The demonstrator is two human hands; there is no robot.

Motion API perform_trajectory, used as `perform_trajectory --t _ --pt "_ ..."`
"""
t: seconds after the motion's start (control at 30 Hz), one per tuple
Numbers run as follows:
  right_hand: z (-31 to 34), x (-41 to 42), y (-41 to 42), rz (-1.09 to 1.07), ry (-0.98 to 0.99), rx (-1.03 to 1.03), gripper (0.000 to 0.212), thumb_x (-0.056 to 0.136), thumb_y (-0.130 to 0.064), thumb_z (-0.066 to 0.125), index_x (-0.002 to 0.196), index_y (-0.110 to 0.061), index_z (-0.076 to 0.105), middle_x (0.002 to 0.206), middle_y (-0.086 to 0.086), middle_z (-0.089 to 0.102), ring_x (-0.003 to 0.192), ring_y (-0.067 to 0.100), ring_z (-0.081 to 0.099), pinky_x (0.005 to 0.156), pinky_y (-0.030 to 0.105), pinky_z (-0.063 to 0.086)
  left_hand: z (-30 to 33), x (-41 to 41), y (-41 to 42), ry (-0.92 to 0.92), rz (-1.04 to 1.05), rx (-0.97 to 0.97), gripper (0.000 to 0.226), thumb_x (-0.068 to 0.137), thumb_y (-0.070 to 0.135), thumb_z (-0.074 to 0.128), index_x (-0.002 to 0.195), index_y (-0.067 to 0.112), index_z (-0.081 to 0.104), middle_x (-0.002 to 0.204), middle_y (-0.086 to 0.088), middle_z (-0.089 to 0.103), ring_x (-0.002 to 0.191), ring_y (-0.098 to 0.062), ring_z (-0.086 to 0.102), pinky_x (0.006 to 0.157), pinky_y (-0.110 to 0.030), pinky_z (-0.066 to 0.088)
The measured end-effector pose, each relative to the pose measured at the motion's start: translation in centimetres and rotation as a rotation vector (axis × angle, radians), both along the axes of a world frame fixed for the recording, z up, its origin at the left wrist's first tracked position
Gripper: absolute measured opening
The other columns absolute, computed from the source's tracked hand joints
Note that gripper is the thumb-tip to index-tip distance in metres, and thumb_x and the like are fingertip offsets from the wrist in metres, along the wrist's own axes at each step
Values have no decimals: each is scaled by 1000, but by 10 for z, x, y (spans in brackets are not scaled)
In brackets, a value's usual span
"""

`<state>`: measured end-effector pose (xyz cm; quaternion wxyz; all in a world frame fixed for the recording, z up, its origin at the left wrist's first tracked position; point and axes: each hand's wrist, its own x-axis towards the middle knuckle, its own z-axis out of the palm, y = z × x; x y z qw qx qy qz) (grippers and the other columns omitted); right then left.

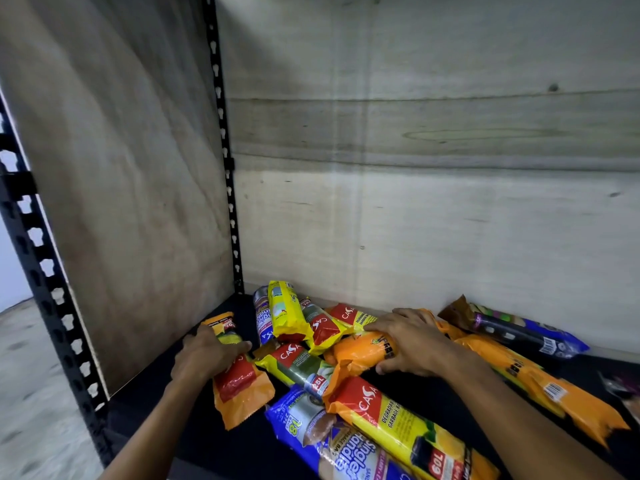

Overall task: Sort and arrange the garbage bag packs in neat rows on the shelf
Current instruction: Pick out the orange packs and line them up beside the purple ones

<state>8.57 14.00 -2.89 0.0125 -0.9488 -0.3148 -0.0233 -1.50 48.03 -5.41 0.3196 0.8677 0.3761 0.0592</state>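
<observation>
1. While both arms reach into the shelf (194,420), the packs of garbage bags lie in a loose heap on its dark board, near the back left corner and spreading rightward.
2. The left hand (204,356) presses down on an orange pack (239,382) at the left edge of the heap; its grip is closed around the pack's upper half, fingers curled over the top (the thumb is hidden, so how tight it is cannot be told).
3. That orange pack lies flat, its near end pointing toward the camera and its far end toward the side panel (121,202).
4. The right hand (412,344) lies over a second orange pack (360,351) in the middle of the heap, its grip wrapped on it with fingers over the far side and thumb under the near side.
5. A yellow pack (285,311) leans tilted on top of the heap, resting on a red-and-yellow pack (323,329) beside it.
6. A long yellow pack (408,431) with a red label lies in front, overlapping a blue pack (325,441) at the bottom edge.
7. To the right, a long orange pack (540,386) stretches diagonally, and a dark purple pack (523,332) lies behind it, close to the back wall (450,168).
8. A black slotted post (225,150) stands in the back corner.
</observation>
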Motion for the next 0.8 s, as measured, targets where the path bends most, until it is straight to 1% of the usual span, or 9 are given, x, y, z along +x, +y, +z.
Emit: perform_trajectory --t 0.17,0.27,0.33,0.4,0.5,0.57,0.67,0.7,0.8 --pt "-4 2 0 15 -74 -7 81 75 -63 71 146 -43 37 154 -11 39 143 20 25 113 44 15 2 0 1 -17 5 -17 93 63 58 81 134 12 43 126 -16 56 107 -33 60 86 -47 52" --pt "-4 1 -1 20 -100 -18 78 77 -64 68 146 -43 38 153 -10 40 142 20 27 113 45 16 6 -3 -2 -26 6 -8 80 69 52 80 130 13 46 121 -15 59 103 -31 60 81 -43 51" --pt "-4 -1 -2 32 -125 -26 75 80 -64 65 146 -43 37 152 -9 40 142 20 28 114 44 16 10 -7 -6 -24 6 26 74 74 49 77 131 12 47 121 -15 59 104 -31 59 75 -39 46" --pt "-5 -3 -5 40 -146 -34 72 82 -65 61 146 -42 37 150 -8 41 141 20 29 114 44 15 13 -12 -9 -35 9 41 70 78 47 75 132 11 48 123 -17 57 107 -33 57 74 -38 41" --pt "-4 -4 -10 38 -164 -48 70 84 -65 59 146 -41 38 147 -7 43 139 20 32 114 43 15 22 -20 -10 -58 22 22 66 80 45 74 131 10 50 124 -18 58 109 -34 57 74 -37 39" --pt "1 -6 -16 23 -168 -56 70 84 -65 58 146 -40 39 145 -6 45 137 20 35 114 43 15 31 -25 -11 -88 34 4 65 80 45 75 129 9 52 121 -18 59 106 -34 57 71 -37 38" --pt "10 -11 -31 -28 -151 -57 69 85 -65 57 146 -40 39 143 -3 46 134 21 38 112 43 18 50 -31 -15 -180 44 2 62 79 42 77 127 8 56 104 -15 60 92 -31 57 73 -37 41" --pt "14 -14 -38 -47 -146 -53 69 85 -66 56 147 -39 39 142 -3 46 133 22 38 112 43 19 57 -32 -18 -208 41 10 62 78 41 77 127 9 56 103 -14 60 90 -31 57 75 -38 44" --pt "24 -25 -60 -117 -135 -66 70 85 -68 55 147 -40 38 141 -2 47 131 22 39 111 43 24 82 -34 -39 -265 -1 48 67 76 45 77 132 13 56 118 -18 63 104 -37 60 84 -40 48"
